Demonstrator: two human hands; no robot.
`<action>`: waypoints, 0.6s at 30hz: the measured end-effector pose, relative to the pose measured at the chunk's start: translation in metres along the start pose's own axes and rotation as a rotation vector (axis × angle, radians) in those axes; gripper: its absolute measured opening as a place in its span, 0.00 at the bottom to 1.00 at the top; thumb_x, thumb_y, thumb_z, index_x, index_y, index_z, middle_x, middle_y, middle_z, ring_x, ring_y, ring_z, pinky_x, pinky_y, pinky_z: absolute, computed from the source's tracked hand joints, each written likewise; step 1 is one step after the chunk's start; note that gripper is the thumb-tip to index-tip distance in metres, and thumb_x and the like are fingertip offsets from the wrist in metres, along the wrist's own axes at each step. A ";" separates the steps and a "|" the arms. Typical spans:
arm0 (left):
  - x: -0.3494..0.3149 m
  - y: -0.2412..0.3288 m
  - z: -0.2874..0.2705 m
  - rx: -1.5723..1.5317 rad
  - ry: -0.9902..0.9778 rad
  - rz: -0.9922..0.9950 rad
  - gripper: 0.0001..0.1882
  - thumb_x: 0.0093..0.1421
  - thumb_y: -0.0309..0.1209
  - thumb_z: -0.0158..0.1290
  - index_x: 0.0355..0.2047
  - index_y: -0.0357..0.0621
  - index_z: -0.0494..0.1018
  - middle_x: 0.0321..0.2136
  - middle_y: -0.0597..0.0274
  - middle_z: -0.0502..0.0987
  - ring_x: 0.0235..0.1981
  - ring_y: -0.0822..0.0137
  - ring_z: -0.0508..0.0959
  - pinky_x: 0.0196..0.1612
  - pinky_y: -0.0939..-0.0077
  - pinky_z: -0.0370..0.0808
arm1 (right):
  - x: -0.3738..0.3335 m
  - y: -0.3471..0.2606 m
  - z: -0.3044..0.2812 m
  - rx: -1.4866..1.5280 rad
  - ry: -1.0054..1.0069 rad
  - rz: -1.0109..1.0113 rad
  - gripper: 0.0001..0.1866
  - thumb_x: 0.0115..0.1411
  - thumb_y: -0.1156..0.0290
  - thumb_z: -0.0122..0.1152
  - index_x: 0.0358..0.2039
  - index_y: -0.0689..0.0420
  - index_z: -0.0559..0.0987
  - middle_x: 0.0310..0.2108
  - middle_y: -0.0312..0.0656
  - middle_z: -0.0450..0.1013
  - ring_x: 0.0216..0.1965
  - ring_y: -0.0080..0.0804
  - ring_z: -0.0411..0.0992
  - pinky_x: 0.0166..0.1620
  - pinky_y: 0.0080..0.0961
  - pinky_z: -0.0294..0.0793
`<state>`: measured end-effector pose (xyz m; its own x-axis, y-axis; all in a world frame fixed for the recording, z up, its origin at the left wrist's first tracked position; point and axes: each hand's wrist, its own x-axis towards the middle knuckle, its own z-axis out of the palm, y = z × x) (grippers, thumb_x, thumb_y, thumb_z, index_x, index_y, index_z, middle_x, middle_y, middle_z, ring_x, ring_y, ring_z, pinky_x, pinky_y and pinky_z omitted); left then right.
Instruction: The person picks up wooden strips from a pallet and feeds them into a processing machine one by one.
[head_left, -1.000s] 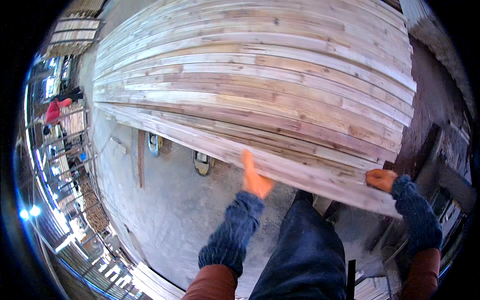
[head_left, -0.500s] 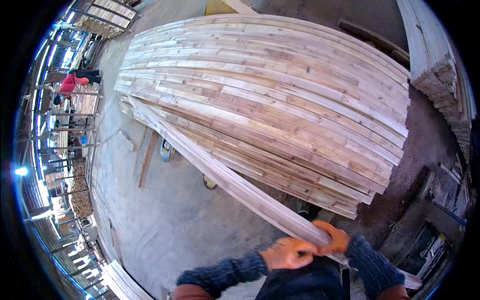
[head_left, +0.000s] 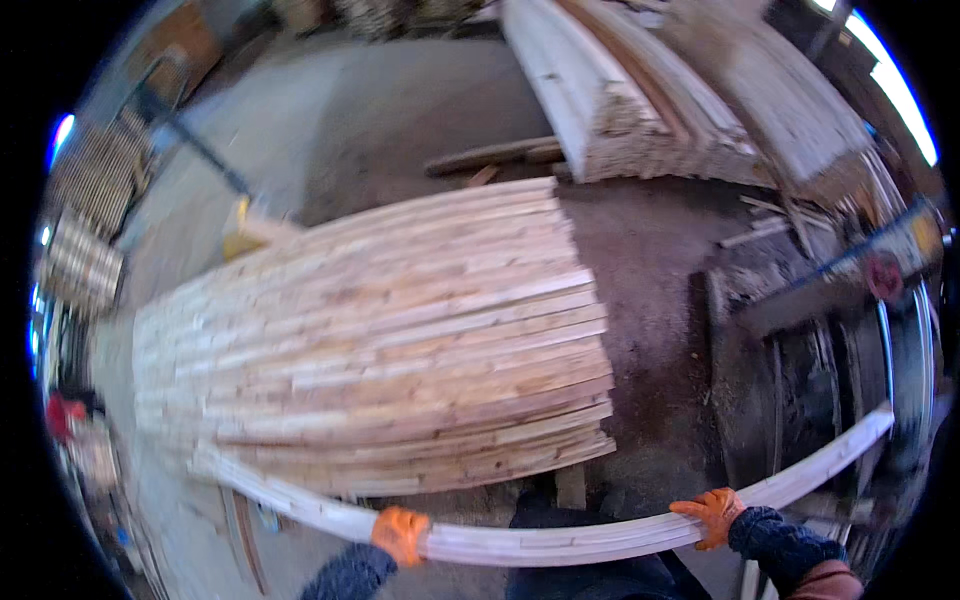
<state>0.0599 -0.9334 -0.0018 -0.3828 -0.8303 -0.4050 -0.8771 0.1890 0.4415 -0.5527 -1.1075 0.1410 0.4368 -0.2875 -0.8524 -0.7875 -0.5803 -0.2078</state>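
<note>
Left hand [head_left: 400,536] and right hand [head_left: 712,516] were clamped on board [head_left: 560,545], near side, running left to right; plank stack [head_left: 400,340] lay just beyond, lumber pile [head_left: 565,85] far right.

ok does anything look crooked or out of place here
Some loose strips lie at odd angles near the far stacks, looking untidy. The near stack has uneven right-hand ends. The wood in the hands looks bowed, but that may be lens distortion.

Grey floor [head_left: 400,95] | wide board stack [head_left: 400,350], centre | brown beam [head_left: 480,158], beyond it | pale lumber stack [head_left: 560,75], upper right
</note>
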 end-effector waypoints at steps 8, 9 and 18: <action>-0.012 0.163 -0.024 0.247 0.312 -0.057 0.34 0.46 0.44 0.63 0.54 0.46 0.73 0.50 0.55 0.76 0.52 0.49 0.74 0.57 0.51 0.71 | -0.112 0.077 0.056 0.012 0.400 0.107 0.54 0.40 0.60 0.76 0.71 0.35 0.65 0.57 0.46 0.76 0.60 0.48 0.72 0.69 0.48 0.63; -0.010 0.181 -0.033 0.269 0.273 -0.089 0.37 0.45 0.45 0.64 0.56 0.46 0.72 0.52 0.55 0.76 0.54 0.50 0.74 0.58 0.51 0.70 | -0.120 0.092 0.076 -0.009 0.591 0.119 0.53 0.40 0.62 0.76 0.70 0.36 0.67 0.59 0.47 0.74 0.62 0.49 0.70 0.70 0.48 0.62; 0.085 0.403 -0.073 0.300 0.468 -0.062 0.38 0.39 0.39 0.62 0.55 0.45 0.71 0.41 0.52 0.77 0.47 0.48 0.76 0.52 0.50 0.70 | -0.185 0.164 0.106 0.112 1.265 0.328 0.54 0.33 0.72 0.72 0.68 0.45 0.68 0.68 0.47 0.65 0.70 0.50 0.61 0.73 0.48 0.60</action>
<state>-0.3053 -0.9662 0.2005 -0.2187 -0.9758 0.0062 -0.9641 0.2170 0.1532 -0.8085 -1.0688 0.2142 0.2745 -0.9492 0.1536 -0.9392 -0.2989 -0.1688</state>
